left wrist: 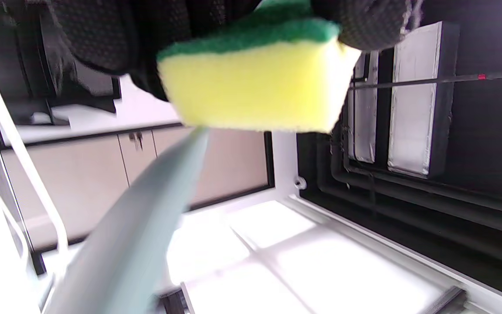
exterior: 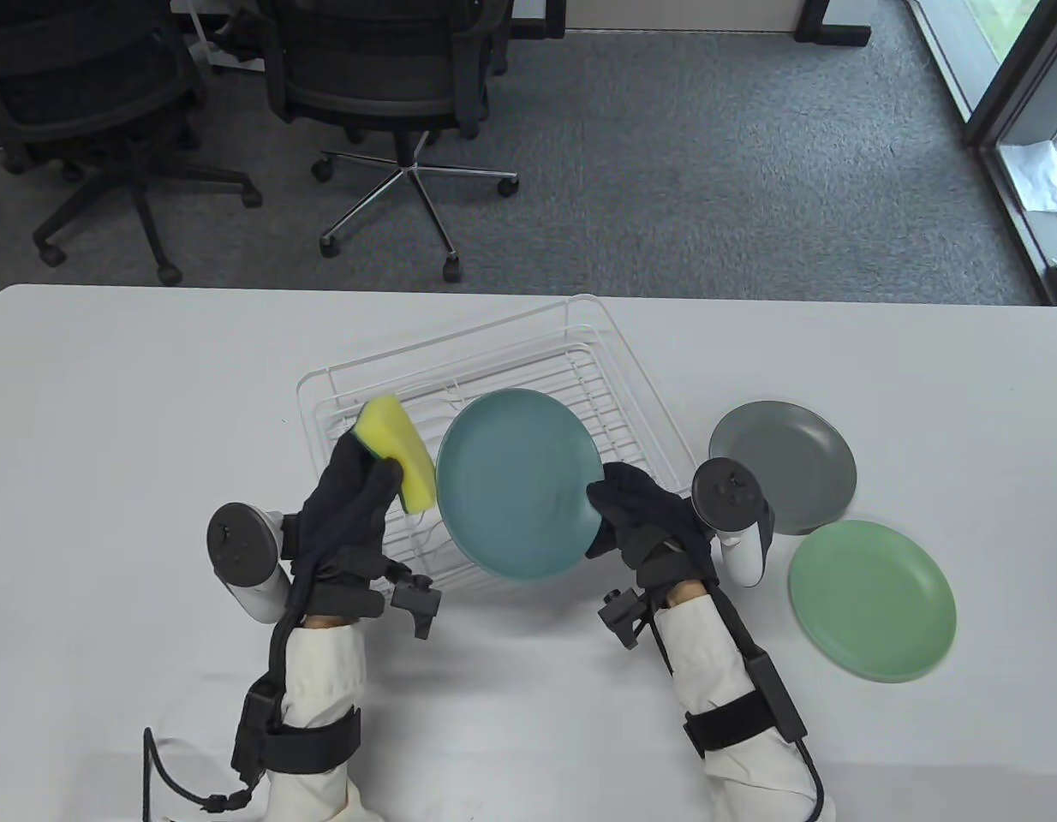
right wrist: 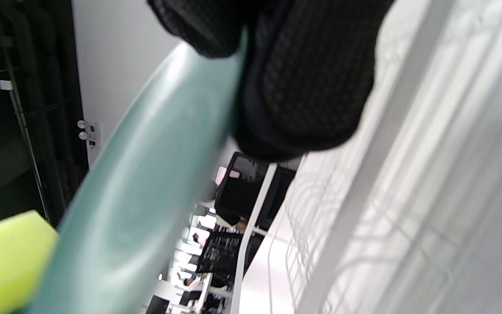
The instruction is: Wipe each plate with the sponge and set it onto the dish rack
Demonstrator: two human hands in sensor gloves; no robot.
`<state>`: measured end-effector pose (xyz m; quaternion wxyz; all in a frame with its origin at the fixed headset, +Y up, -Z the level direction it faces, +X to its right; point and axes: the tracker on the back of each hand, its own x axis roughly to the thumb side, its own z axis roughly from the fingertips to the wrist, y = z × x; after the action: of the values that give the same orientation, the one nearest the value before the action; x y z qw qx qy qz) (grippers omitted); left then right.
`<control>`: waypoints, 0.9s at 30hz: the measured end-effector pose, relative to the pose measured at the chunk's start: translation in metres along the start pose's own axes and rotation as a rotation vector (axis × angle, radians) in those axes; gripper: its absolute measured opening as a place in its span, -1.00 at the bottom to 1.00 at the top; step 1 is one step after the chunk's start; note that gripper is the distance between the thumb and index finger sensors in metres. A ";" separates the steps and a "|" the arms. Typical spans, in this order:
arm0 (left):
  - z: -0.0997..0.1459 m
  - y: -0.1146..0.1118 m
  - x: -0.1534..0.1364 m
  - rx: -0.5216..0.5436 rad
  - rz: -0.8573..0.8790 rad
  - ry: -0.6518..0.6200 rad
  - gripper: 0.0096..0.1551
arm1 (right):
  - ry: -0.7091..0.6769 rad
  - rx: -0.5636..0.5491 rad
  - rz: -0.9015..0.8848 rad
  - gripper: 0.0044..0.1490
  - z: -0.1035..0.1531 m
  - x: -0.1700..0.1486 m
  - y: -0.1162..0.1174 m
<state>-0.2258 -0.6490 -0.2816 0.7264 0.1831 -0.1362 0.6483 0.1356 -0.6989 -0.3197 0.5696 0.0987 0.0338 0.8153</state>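
Note:
My right hand grips the right rim of a teal plate and holds it tilted above the white wire dish rack. My left hand holds a yellow sponge with a green scouring side, right at the plate's left edge. In the left wrist view the sponge sits in my fingers with the plate's rim just below it. In the right wrist view my fingers clamp the teal plate, and the sponge shows at the lower left.
A grey plate and a light green plate lie flat on the white table, right of the rack. Office chairs stand on the carpet beyond the table's far edge.

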 end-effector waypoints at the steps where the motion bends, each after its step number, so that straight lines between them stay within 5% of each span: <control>1: 0.000 0.005 -0.001 0.029 -0.014 0.005 -0.01 | -0.018 -0.036 0.067 -0.43 -0.001 0.006 -0.001; 7: 0.002 0.027 0.000 0.123 0.016 0.005 -0.01 | -0.221 -0.392 0.503 -0.47 -0.013 0.057 0.005; 11: 0.003 0.028 0.002 0.125 0.035 -0.001 -0.01 | -0.372 -0.483 0.802 -0.49 -0.023 0.086 0.023; 20: 0.001 0.021 0.003 0.067 0.037 -0.011 -0.01 | -0.433 -0.421 1.129 -0.51 -0.050 0.097 0.070; 27: 0.000 0.016 0.002 0.046 0.033 -0.003 -0.01 | -0.419 -0.363 1.127 -0.52 -0.060 0.095 0.093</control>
<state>-0.2411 -0.6460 -0.2792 0.7109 0.1987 -0.1253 0.6630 0.0065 -0.6389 -0.3513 0.0546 0.1607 -0.2748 0.9464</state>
